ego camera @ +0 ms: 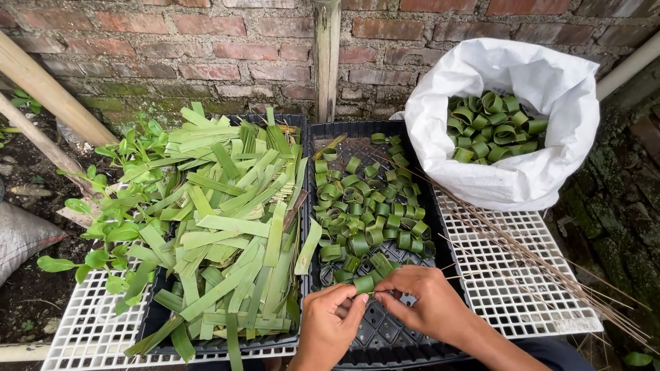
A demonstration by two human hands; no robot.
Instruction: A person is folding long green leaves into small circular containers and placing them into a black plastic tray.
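Both hands meet over the near end of a black perforated tray [385, 336]. My left hand [328, 323] and my right hand [426, 302] pinch a small rolled ring of green leaf strip [364, 282] between their fingertips. A thin stick runs from the right hand's fingers out to the right. Beyond the hands, the black tray holds a heap of several finished leaf rings [361, 213]. To the left, a second black tray [159, 312] carries a pile of flat cut leaf strips [227, 227].
A white sack [522, 178] at the back right holds more leaf rings. A bundle of thin sticks [550, 268] lies across a white plastic grid [509, 288]. A brick wall [206, 48], a wooden post [326, 55] and bamboo poles [48, 89] stand behind; small plants [110, 227] grow at left.
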